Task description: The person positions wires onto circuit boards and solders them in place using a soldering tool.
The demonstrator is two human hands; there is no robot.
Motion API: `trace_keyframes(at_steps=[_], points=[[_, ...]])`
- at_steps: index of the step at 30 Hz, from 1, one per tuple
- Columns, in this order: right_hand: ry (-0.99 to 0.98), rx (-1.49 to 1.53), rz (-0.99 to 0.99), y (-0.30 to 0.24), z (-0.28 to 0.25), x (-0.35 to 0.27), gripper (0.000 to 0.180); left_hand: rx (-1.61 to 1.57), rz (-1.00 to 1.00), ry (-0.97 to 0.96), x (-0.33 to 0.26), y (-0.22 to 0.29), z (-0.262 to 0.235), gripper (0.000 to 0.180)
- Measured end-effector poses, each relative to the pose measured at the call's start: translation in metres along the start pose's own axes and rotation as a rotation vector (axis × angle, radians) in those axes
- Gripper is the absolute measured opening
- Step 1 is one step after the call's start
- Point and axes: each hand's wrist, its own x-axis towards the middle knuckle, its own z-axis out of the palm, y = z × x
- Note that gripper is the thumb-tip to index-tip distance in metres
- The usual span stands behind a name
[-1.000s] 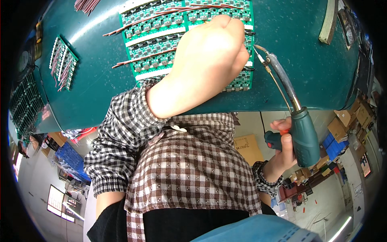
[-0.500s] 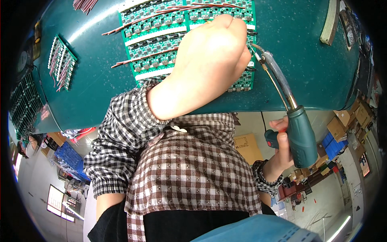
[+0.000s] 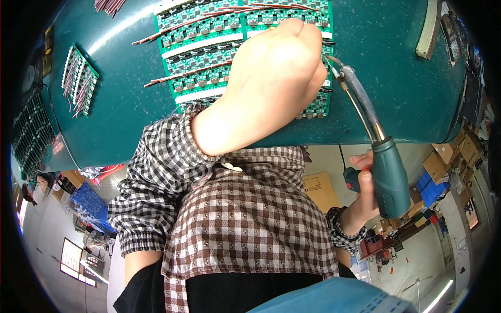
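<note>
My left hand (image 3: 276,78) is closed over the right half of a green circuit board panel (image 3: 209,39). Its fingertips are hidden, so what they pinch cannot be made out. My right hand (image 3: 365,195) grips the dark green handle of a soldering gun (image 3: 391,177) beyond the table's near edge. The gun's curved metal neck rises to a tip at the panel's right side, close to my left fingers. A thin metal tube runs along the neck. Thin red and black wires (image 3: 190,72) lie across rows of small components and white strips on the panel.
On the left of the green table (image 3: 130,99) lies a smaller circuit board (image 3: 81,83) with wires. A wire bundle (image 3: 109,6) rests at the far left. A pale curved bar (image 3: 428,31) is at the far right. Cardboard boxes (image 3: 438,167) stand beyond the table.
Almost nothing differs. The panel and my left hand have shifted very slightly to the right; the soldering gun stays nearly in place, its tip still beside my left fingers.
</note>
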Motion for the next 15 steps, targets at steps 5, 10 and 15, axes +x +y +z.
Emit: trace_keyframes(at_steps=[5,10,15], points=[[0.01,-0.016,0.009,-0.0012,-0.0004,-0.0005,0.034,-0.008,-0.003,0.003,0.0001,0.0008,-0.0001,0.012],[0.025,-0.004,0.007,-0.0013,0.0015,-0.0009,0.034,-0.002,0.003,0.008,0.0009,0.0009,-0.0004,0.012],[0.03,0.003,0.011,0.0002,0.0015,-0.0016,0.034,0.002,-0.004,0.005,0.001,0.0012,-0.0008,0.012]])
